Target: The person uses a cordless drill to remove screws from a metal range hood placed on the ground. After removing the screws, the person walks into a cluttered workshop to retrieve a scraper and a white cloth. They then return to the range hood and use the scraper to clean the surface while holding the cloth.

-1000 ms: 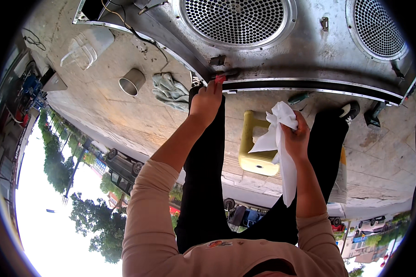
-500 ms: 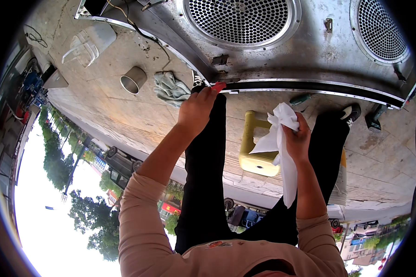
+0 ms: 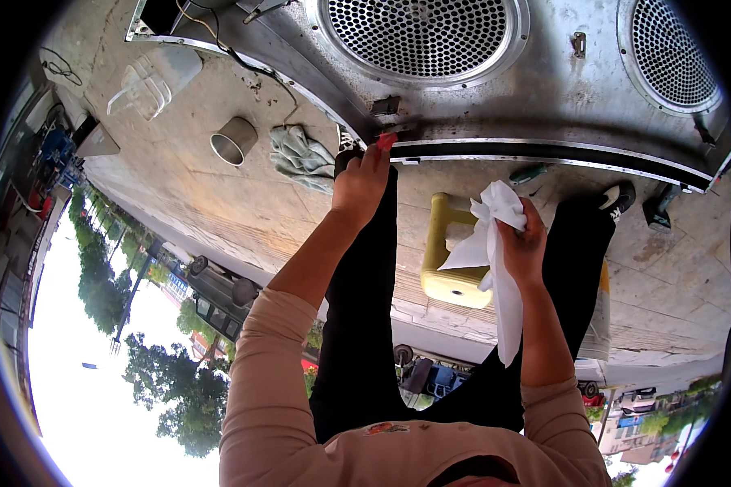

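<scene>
My left hand (image 3: 363,185) is closed on a small red tool (image 3: 387,141) at the near left corner of a large stainless steel housing (image 3: 560,89). Most of the tool is covered by my fingers, so its exact kind cannot be made out. Two round perforated screens (image 3: 418,36) are set in the housing, and brown grime marks its inner edge. My right hand (image 3: 524,243) grips a crumpled white cloth (image 3: 503,207), which hangs down past my wrist. It is held above the floor, between a yellow plastic stool (image 3: 447,280) and my right leg.
Grey-white gloves (image 3: 300,158) lie left of my left foot, beside a metal cylinder (image 3: 234,141). Farther left is a clear plastic container (image 3: 154,79). A green-handled tool (image 3: 529,173) lies by the housing's near edge, and a cordless power tool (image 3: 659,209) rests beyond my right shoe.
My left hand has shifted slightly right and forward with the red tool, onto the housing's inner corner. My right hand and the white cloth have stayed in place.
</scene>
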A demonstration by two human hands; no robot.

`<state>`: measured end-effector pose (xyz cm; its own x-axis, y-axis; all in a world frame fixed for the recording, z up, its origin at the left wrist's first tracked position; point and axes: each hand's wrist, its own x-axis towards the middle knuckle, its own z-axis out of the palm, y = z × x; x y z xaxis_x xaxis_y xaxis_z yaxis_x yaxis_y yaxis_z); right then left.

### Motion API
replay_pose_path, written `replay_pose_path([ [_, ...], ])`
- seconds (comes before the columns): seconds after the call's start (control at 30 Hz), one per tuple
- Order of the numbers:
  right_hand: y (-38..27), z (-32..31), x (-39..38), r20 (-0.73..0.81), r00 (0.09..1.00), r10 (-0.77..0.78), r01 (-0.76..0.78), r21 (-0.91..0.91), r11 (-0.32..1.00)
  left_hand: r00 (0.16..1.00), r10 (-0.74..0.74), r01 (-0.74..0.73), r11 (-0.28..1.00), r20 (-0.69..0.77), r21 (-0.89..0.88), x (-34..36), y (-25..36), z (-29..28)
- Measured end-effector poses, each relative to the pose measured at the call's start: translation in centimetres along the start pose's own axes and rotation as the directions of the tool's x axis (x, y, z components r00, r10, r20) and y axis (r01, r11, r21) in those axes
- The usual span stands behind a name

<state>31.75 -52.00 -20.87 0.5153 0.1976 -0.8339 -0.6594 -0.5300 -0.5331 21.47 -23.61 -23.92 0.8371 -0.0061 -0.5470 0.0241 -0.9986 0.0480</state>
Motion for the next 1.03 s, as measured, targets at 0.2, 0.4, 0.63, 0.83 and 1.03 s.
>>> replay_pose_path([
  [0.2, -0.4, 0.0, -0.1, 0.0, 1.0, 0.017, -0.016, -0.051, 0.999, 0.992, 0.087, -0.082, 0.995, -0.091, 0.049, -1.3, 0.4, -1.4],
  [0.4, -0.3, -0.1, 0.1, 0.008, 1.0, 0.01, -0.01, -0.055, 0.998, 0.999, 0.033, -0.032, 0.989, 0.003, -0.144, -2.5, -0.3, -5.5],
  [0.63, 0.1, -0.1, 0.0, -0.011, 1.0, -0.001, 0.001, 0.016, 1.0, 0.991, 0.125, -0.11, 0.969, 0.052, -0.222, -3.2, -2.4, -9.3],
  [0.83, 0.7, -0.1, 0.0, -0.011, 1.0, -0.003, 0.003, 0.042, 0.999, 0.982, 0.175, -0.145, 0.935, 0.065, -0.323, -3.2, -4.2, -10.0],
  [1.03, 0.4, -0.2, 0.0, -0.02, 1.0, 0.002, -0.001, 0.042, 0.999, 0.988, 0.132, -0.088, 0.903, 0.077, -0.42, -2.8, -4.7, -10.3],
])
